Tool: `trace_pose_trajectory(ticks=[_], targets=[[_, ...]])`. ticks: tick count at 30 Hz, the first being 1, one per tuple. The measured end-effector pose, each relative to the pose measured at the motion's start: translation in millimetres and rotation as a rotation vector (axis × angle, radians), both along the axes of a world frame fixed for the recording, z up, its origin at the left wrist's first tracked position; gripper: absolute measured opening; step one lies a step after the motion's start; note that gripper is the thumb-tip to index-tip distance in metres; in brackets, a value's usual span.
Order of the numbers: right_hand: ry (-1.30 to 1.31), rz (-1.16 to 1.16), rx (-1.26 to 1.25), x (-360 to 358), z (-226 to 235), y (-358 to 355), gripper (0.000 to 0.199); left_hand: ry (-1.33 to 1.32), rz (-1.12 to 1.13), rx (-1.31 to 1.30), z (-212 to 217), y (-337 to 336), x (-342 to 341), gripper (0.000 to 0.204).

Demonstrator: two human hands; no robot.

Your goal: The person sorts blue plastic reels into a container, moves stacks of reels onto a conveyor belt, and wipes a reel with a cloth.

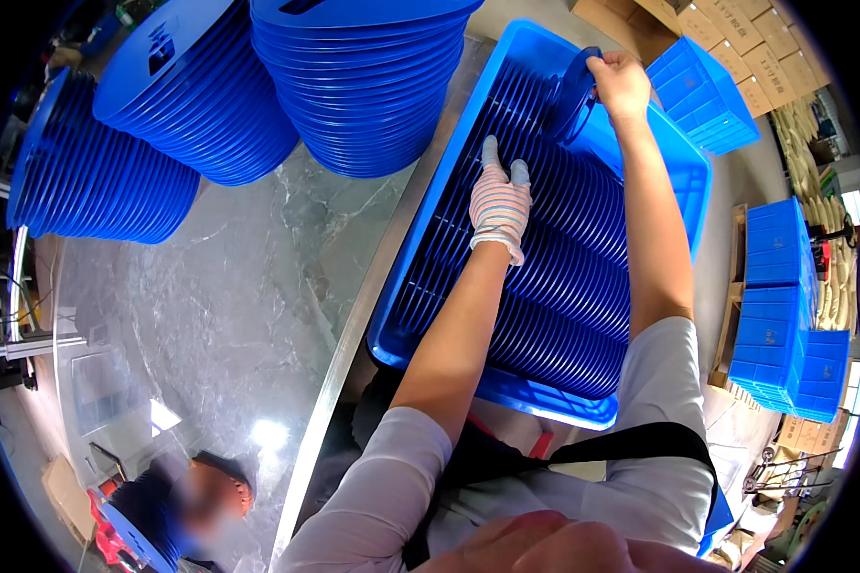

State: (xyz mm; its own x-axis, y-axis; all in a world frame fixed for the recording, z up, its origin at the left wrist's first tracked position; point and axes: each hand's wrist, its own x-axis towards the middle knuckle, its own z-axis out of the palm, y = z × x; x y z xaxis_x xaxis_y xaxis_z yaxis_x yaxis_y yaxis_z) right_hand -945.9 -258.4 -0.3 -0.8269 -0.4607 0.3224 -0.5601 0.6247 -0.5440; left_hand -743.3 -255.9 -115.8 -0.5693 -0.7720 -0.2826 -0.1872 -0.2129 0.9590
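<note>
Nearest: black strap [640,442] across the wearer's pale sleeves, both forearms reaching forward over a blue tub [554,405]. Tub is open-topped, its long axis running away from the wearer, slanting up to the right in view. Contents: packed discs [569,263], blue, stood on edge in several close rows, thin rims upward, filling the near end and most of the middle.

Left hand [502,201], in a striped glove, over the rows at mid-tub; its grip is loose, thumb and a finger parted and pointing to the far end, nothing seen between them. Cannot tell whether the fingertips touch the rims.

Right hand [624,84], bare, at the tub's far end; grip closed in a pinch on the upper edge of a held disc [571,94]. That disc stands steeply tilted, seen nearly edge-on, long axis leaning up to the right. Open room just right of it: bare inner wall, pale blue.

Left of the tub: grey marbled bench [229,277], straight metal edge close along the tub's side; wide bare middle. Three disc stacks [368,105], blue, along its far side.

Beyond, upper right: another blue bin [702,95], cardboard boxes [760,57]. Far right: grouped blue crates [769,334] beside a wooden pallet [729,310].
</note>
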Motion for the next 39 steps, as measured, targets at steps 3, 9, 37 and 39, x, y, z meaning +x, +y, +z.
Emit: trace_pose_trajectory(ticks=[3, 9, 37, 39], targets=[[-0.12, 0.013, -0.025, -11, -23, 6, 0.037, 0.022, 0.004, -0.02, 1, 3, -2, 0.064], [-0.452, 0.122, -0.479, -8, -41, 16, 0.025, 0.016, -0.007, -0.001, -1, 0, 0, 0.064], [-0.366, -0.456, 0.528, -174, -158, 213, 0.065, 0.169, 0.023, 0.156, 13, 14, -5, 0.061], [-0.55, -0.439, 0.351, -159, -153, 197, 0.057, 0.182, 0.059, 0.149, 13, 7, 2, 0.061]])
